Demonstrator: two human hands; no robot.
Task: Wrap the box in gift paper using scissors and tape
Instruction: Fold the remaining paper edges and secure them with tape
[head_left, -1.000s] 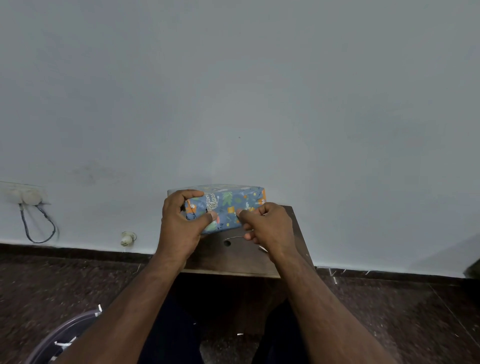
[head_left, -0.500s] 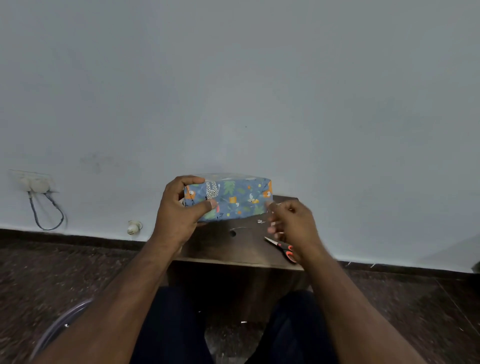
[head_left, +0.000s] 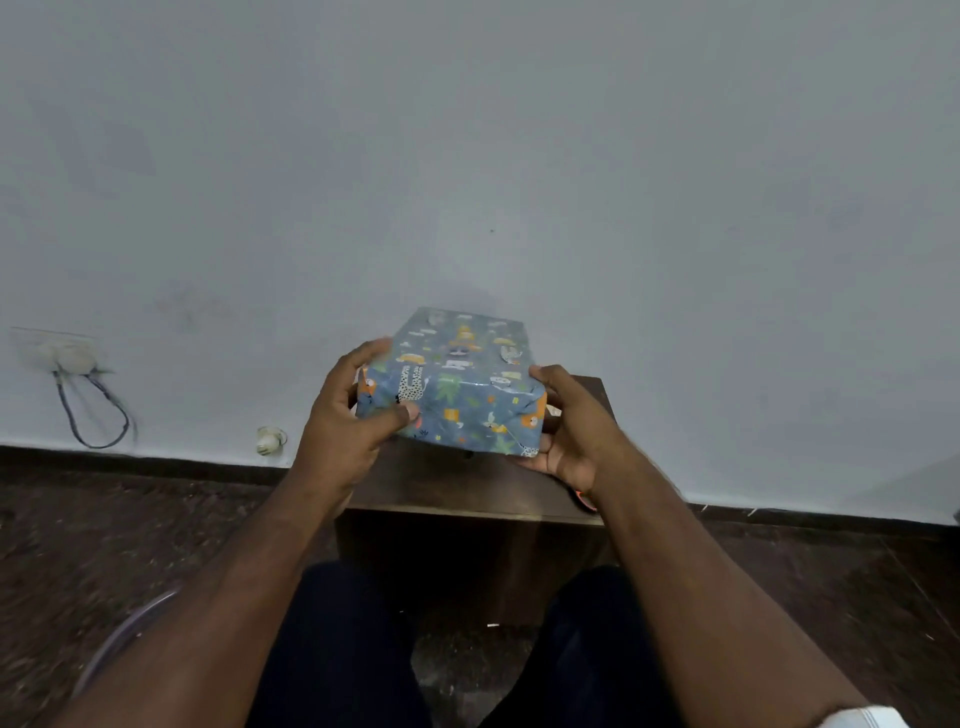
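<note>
Two grips clamp the box (head_left: 457, 384) between them, left hand (head_left: 348, 415) and right hand (head_left: 566, 421) curled round opposite ends, long axis spanning both.

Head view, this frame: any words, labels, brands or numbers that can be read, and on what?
None can be read.
Wrapped box, held between the left hand and the right hand: the paper shows only animal and leaf pictures; no lettering can be made out.
Wall socket: blurred, no marking readable.
</note>
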